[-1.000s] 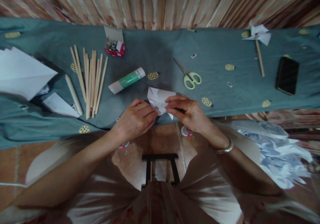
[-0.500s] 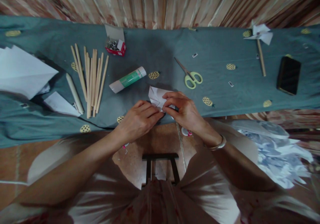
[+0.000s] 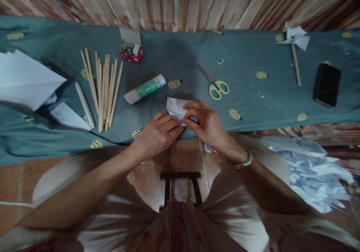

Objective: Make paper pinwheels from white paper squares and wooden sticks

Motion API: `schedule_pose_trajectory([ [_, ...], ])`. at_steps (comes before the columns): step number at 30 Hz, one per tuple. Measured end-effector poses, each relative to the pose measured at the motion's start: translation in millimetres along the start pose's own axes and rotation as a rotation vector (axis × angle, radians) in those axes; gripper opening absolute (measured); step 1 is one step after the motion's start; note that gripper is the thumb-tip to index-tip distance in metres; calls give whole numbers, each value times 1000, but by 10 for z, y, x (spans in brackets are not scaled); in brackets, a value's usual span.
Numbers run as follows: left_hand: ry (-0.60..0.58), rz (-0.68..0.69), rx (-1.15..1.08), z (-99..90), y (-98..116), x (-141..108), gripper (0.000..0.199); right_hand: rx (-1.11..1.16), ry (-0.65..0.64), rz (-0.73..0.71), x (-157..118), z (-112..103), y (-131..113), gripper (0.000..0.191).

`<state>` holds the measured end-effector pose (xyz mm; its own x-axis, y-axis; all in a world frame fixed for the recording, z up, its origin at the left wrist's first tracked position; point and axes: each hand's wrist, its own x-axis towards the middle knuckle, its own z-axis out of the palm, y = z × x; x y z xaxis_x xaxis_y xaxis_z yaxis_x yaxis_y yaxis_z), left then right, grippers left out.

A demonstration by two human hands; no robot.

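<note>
A small folded piece of white paper [image 3: 176,107] lies near the front edge of the cloth-covered table, pinched by both hands. My left hand [image 3: 159,134] has its fingers closed at the paper's lower left edge. From the right, my right hand [image 3: 204,121] grips the same paper, thumb and fingertips meeting beside the left fingertips. The fingers cover the paper's lower and right parts. Just beyond it lies a green and white glue stick [image 3: 146,89]. Scissors [image 3: 215,86] with light green handles rest to the right, blades pointing away from me.
Several wooden sticks [image 3: 106,90] and a thicker pale stick [image 3: 84,105] lie left, near white paper sheets [image 3: 26,81]. A red box of metal pins [image 3: 131,51] stands behind. At right are a paper pinwheel [image 3: 295,38], a black phone [image 3: 327,85] and a bag of paper scraps [image 3: 312,173].
Both hands keep hold of the paper in nearly the same place, with only tiny finger movement. The whole view has shifted very slightly.
</note>
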<state>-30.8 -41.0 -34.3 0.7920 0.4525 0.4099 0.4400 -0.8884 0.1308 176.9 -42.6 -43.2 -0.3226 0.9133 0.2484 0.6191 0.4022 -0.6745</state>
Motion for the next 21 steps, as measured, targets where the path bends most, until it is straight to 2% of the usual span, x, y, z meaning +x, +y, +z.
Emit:
schedule_pose_trajectory([
  [12,-56,-24,21,-3,13,-10,18,-28,-16,-5,-9,-25,-28,10],
  [21,-43,-15,24,-4,20,-4,19,11,-1,0,-30,-40,-28,13],
])
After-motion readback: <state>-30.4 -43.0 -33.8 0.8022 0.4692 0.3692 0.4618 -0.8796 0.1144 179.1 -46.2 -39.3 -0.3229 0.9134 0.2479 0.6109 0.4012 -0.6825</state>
